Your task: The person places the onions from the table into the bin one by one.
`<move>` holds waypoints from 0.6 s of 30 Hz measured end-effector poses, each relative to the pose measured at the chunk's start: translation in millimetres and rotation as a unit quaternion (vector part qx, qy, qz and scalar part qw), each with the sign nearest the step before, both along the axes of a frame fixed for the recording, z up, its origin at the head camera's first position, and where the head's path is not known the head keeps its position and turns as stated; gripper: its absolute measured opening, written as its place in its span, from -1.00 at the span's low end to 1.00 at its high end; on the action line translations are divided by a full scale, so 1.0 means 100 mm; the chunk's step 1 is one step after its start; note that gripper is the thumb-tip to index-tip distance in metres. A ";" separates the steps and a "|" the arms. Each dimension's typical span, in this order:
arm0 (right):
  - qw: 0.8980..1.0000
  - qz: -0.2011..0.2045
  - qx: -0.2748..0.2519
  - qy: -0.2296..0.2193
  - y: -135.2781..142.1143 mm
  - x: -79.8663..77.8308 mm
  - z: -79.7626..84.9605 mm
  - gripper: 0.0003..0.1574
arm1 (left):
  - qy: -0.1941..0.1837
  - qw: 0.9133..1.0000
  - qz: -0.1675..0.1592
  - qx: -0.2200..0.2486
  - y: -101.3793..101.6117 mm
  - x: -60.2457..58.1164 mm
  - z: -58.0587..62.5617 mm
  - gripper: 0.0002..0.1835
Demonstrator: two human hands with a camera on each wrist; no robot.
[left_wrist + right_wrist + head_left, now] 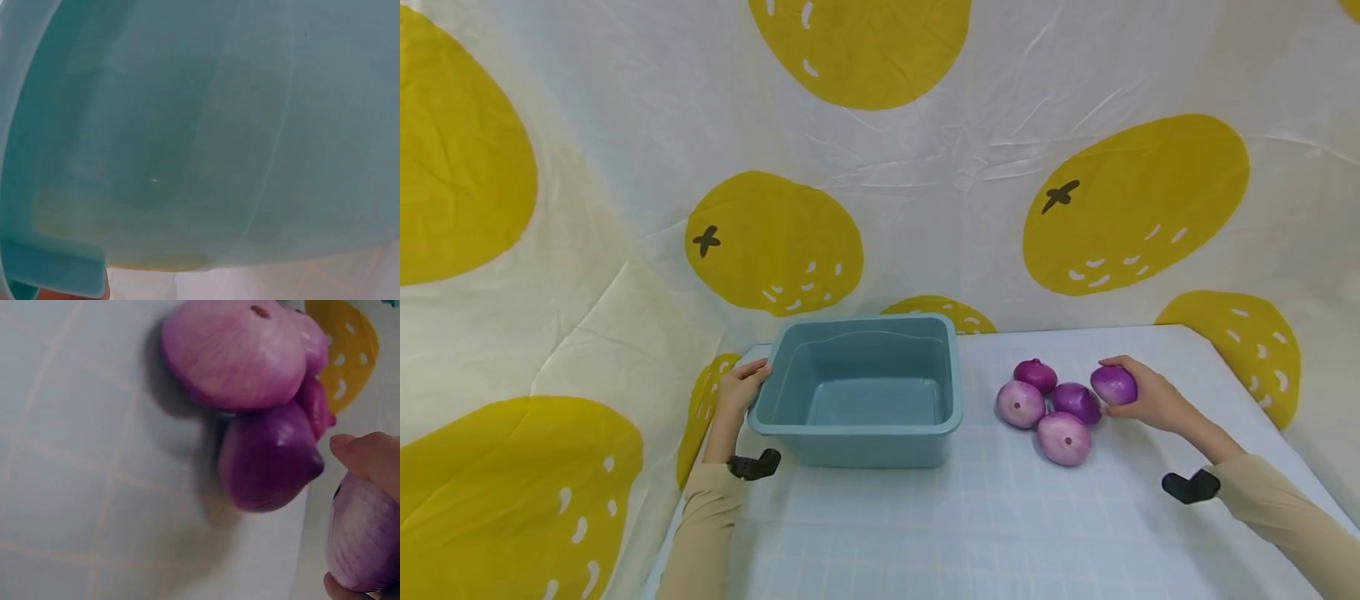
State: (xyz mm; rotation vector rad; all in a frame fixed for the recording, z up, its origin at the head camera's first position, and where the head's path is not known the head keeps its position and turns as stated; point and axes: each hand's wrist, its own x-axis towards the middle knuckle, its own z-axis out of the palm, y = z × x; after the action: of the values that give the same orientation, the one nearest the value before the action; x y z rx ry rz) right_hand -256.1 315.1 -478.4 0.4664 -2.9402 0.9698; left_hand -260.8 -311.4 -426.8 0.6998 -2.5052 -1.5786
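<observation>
A blue-green plastic basin (856, 450) stands on the table, nothing inside it. My left hand (743, 390) grips its left rim; in the left wrist view the basin's outer wall (187, 137) fills most of the picture, with a bit of finger (69, 294) below the rim. My right hand (1153, 398) holds a purple onion (1114, 385) between thumb and fingers, seen also in the right wrist view as a streaked onion (365, 534). Just left of that hand, several onions lie clustered: a dark one (1077, 403), a small one (1035, 376) and paler ones (1064, 438).
The pale checked tablecloth (1000, 533) covers the table. Behind and to the left hangs a white cloth (925, 217) printed with big yellow fruit. A dark wrist camera (1191, 487) sits on the right sleeve, another (755, 464) on the left.
</observation>
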 end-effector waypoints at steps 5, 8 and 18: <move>0.999 0.033 0.010 0.009 -0.25 -0.07 0.30 -0.09 | 0.000 1.000 -0.010 0.000 -0.01 0.01 0.01 -0.51; 0.998 0.053 0.010 0.015 -0.43 -0.10 0.43 -0.10 | 0.005 1.000 -0.010 -0.008 -0.01 -0.01 0.01 -0.53; 0.989 0.132 0.018 0.061 -1.06 -0.09 0.80 -0.10 | 0.012 1.000 0.016 -0.011 0.02 -0.02 0.00 -0.58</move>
State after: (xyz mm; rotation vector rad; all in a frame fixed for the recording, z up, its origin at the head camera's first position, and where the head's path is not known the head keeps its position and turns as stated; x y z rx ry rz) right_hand -265.5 209.4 -398.5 0.9014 -2.8392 0.8721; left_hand -262.9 -308.9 -426.5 0.7108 -2.4777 -1.5360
